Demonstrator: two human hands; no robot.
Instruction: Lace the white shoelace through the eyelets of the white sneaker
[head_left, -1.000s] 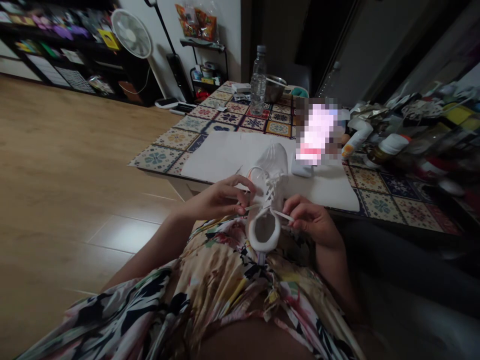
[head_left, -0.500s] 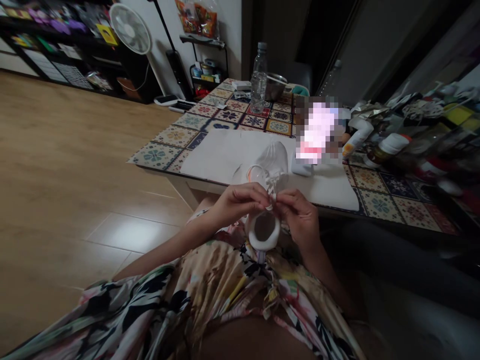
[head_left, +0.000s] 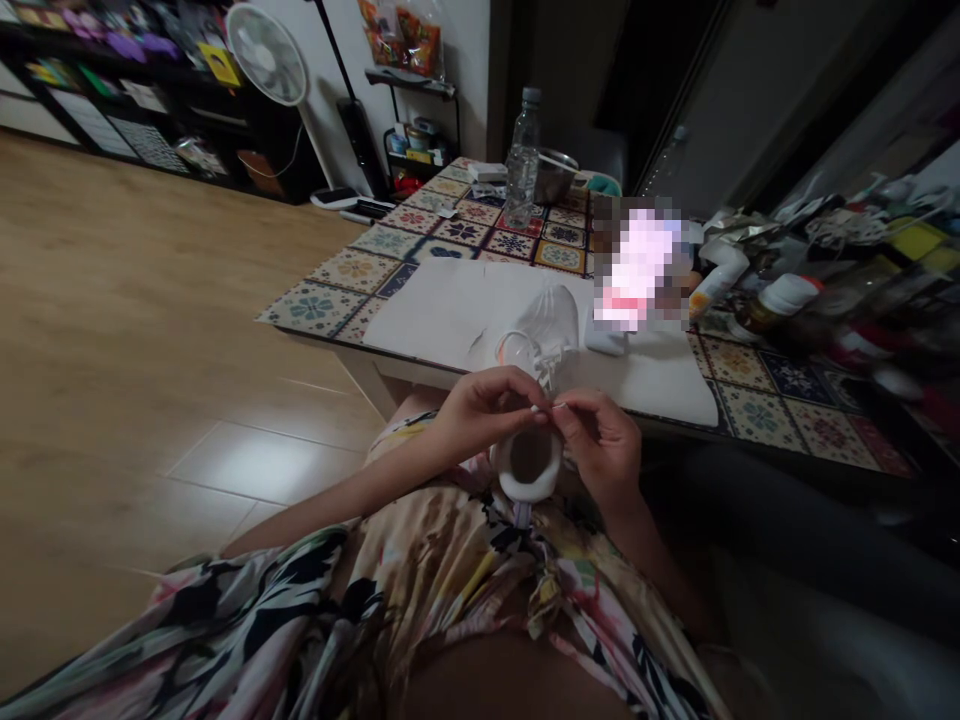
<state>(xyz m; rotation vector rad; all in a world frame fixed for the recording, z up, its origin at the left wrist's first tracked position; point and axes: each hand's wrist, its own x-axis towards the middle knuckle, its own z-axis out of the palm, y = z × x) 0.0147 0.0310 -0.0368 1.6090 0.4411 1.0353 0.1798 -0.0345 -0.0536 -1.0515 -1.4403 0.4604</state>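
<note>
Left hand (head_left: 487,410) and right hand (head_left: 604,435) have drawn together over the shoe (head_left: 553,315); a second ago they stood apart, one at either side, and now their fingertips nearly touch. Largest in the near scene is the patterned surface (head_left: 311,310), with a white sheet (head_left: 435,300) spread along its near edge. Over that edge lies the shoe, toe to the far side above the sheet, its opening near the person's body. Its lace (head_left: 550,368) runs crossed up the front, so the threading looks done; no finished knot or bow shows, so the fastening seems left, though the fingers hide the top. Each grip is narrow, pinched on the lace, most of which is covered there.

Around it, a fan (head_left: 268,55) stands far left, a clear bottle (head_left: 523,160) and metal bowl (head_left: 555,178) at the far end. Just right of the toe, a blurred phone (head_left: 637,270) leans on a white stand (head_left: 604,338), beside the hands' space rather than blocking it.
</note>
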